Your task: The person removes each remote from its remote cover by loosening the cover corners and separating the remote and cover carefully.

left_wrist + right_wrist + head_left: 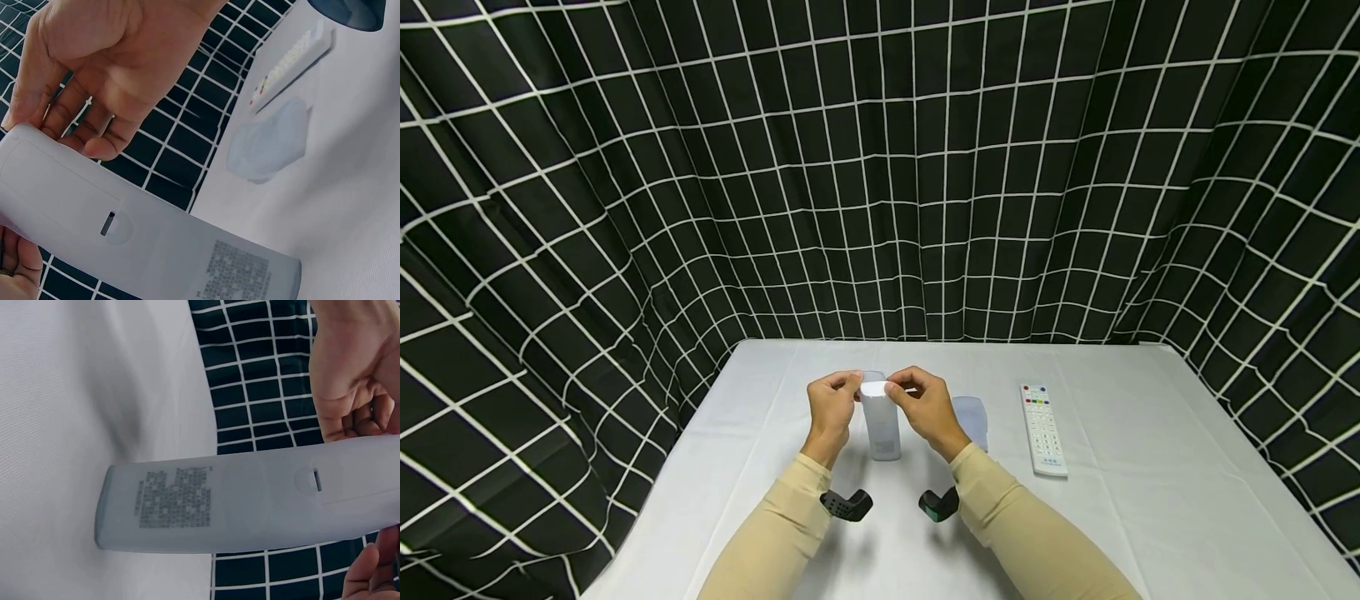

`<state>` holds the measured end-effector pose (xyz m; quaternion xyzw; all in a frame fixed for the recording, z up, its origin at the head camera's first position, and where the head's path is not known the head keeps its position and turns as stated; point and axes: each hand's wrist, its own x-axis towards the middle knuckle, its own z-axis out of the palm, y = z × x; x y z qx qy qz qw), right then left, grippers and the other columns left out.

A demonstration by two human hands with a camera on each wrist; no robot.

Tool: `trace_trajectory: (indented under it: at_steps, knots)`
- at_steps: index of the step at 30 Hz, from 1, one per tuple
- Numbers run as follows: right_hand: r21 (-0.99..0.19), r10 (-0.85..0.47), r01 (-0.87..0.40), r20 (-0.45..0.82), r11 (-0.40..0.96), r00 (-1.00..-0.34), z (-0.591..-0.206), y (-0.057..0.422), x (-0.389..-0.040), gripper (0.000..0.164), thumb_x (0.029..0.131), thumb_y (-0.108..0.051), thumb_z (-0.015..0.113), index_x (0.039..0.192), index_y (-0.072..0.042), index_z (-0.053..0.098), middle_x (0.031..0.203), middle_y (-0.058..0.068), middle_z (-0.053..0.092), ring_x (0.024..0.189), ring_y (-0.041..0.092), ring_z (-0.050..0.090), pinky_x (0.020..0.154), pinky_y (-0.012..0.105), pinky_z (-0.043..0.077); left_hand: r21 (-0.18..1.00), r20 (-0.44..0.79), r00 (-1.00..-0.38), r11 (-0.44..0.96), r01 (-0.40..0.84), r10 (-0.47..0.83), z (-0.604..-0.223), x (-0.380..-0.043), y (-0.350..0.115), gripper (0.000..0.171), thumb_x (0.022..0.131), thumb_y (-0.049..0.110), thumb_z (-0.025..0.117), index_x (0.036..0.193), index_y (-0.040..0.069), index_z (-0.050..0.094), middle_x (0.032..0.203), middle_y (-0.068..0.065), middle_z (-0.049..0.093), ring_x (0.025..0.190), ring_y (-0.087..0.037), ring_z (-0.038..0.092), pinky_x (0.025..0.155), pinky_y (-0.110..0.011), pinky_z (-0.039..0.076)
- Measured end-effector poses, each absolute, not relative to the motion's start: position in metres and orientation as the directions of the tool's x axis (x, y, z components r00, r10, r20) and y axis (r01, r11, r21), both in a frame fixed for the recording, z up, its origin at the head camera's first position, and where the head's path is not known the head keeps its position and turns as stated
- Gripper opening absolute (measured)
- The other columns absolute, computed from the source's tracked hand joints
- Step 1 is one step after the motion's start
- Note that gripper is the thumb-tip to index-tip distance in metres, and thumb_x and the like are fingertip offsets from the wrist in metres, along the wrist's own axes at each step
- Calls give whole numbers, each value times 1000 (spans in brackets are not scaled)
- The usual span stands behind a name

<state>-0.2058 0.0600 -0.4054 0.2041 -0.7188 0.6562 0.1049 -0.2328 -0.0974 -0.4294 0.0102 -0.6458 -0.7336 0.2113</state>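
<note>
A white remote control (pixel 262 500), back side toward me, stands nearly upright over the table between both hands. A translucent sleeve (pixel 883 429) appears to wrap it, and the sleeve's clear rim (pixel 872 376) shows behind the remote's bright upper end. My left hand (pixel 832 412) pinches the upper left edge with thumb and fingertips. On the opposite edge, my right hand (pixel 928 408) pinches near the top, its other fingers curled. The right wrist view shows a battery cover slot and a blurred label on the back. The button side is hidden.
A bluish translucent piece (pixel 972 421) lies on the white tablecloth (pixel 1120 533) just beyond my right wrist. Farther right lies a second white remote control (pixel 1042 429), buttons up. A black curtain with a white grid (pixel 925 167) surrounds the table. Black wrist devices (pixel 847 505) hang under both sleeves.
</note>
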Motion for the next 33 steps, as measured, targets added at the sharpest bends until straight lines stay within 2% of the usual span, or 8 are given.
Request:
trace_trajectory:
  at_steps: [6,10,14,17,21,26,30,33]
  knots:
    - [-897,-150,-440,429,50,-891,-404,60,-205,11,91,2,64,97,11,65,94,22,64,89,37,60,79,47,49,958,239,-909,-70,278,-340,-429,-236,-96,9,84,-6,66,84,-14,70,74,-15,66,56,-12,53,52,-22,48]
    - [-897,-144,-440,429,50,-892,-404,60,-205,10,91,2,64,96,10,65,93,22,65,89,37,59,79,49,48,967,216,-914,-55,249,-344,-429,-238,-95,9,83,-5,66,83,-13,71,74,-13,66,57,-13,53,51,-22,47]
    - [-897,-141,-439,428,57,-893,-406,60,-205,10,91,2,65,96,10,65,93,21,65,89,36,59,78,46,49,982,153,-926,-50,181,-344,-431,-240,-96,10,83,-2,68,84,-10,72,79,-13,67,66,-16,56,55,-23,48]
    - [-895,-143,-442,430,59,-891,-408,59,-205,12,91,1,65,98,11,64,93,20,64,89,36,58,75,39,49,990,99,-932,-58,127,-350,-435,-240,-96,10,83,3,70,83,-7,73,83,-12,68,73,-18,59,59,-25,50]
    - [-890,-123,-449,439,73,-890,-409,58,-205,15,91,-1,64,101,11,65,94,19,65,88,34,58,72,33,48,989,101,-934,-65,131,-342,-440,-239,-95,12,85,9,72,85,-3,74,85,-12,68,75,-19,61,63,-26,50]
    - [-892,-65,-436,431,117,-900,-415,56,-209,15,93,-8,64,97,6,69,87,12,66,82,27,59,68,31,48,986,128,-942,-64,155,-310,-443,-233,-94,18,88,15,72,92,-2,73,90,-11,68,78,-19,62,68,-26,51]
    - [-893,-29,-427,428,144,-903,-433,56,-224,18,93,-19,66,94,-2,72,85,4,66,80,22,59,65,32,47,988,122,-946,-58,146,-300,-448,-230,-94,23,91,21,70,92,-2,73,89,-10,67,76,-18,59,65,-25,50]
    - [-881,-18,-451,453,144,-891,-440,55,-230,18,93,-19,67,101,-4,72,87,3,66,78,23,58,67,35,47,986,132,-940,-57,157,-315,-453,-231,-94,25,91,23,69,86,0,73,83,-7,65,73,-16,56,62,-26,48]
